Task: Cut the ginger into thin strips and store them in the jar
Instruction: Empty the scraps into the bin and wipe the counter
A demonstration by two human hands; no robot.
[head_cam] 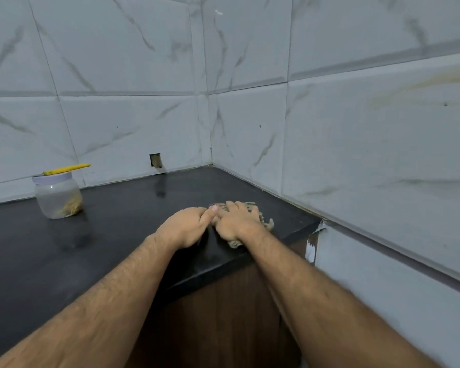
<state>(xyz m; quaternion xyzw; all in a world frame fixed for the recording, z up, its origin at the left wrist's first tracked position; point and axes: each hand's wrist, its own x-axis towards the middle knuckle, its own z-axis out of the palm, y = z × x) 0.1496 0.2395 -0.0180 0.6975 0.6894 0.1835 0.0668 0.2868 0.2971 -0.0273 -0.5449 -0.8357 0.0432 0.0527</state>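
A clear plastic jar (58, 199) with a white lid stands at the back left of the black counter (112, 224); ginger strips (71, 207) lie inside at its bottom. A knife with a yellow handle (64, 170) lies flat across the lid, blade pointing left. My right hand (235, 221) presses a beige cloth (266, 223) onto the counter near its right edge. My left hand (187, 225) sits right beside it with fingers curled, its thumb touching the right hand; whether it grips the cloth is hidden.
Marble-look tiled walls meet in a corner behind the counter. A small rectangular hole (156, 160) is cut in the back wall at counter level. The counter's front edge drops to a dark wooden cabinet (218, 314) below.
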